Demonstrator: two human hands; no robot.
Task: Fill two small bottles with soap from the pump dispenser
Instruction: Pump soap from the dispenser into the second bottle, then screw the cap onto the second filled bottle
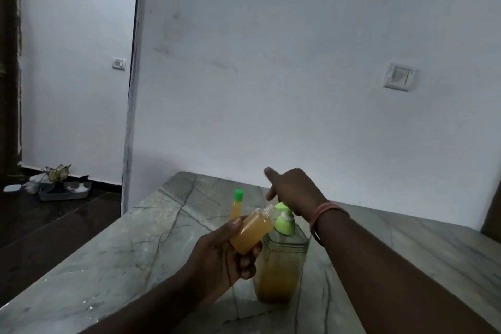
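My left hand (222, 255) grips a small uncapped bottle (253, 230) full of amber soap, tilted with its open neck up against the spout of the pump dispenser (282, 266). That dispenser is a clear bottle with a green pump head (284, 219), about half full of amber soap, standing on the marble table (135, 252). My right hand (292, 190) rests on top of the pump head with the fingers stretched out; a thin band circles the wrist. A second small bottle (236, 205) with a green cap stands behind, partly hidden by the held bottle.
The table butts against a white wall with a switch plate (398, 76). Its left edge drops to a dark floor, where a grey tray (65, 190) with small items lies in the doorway.
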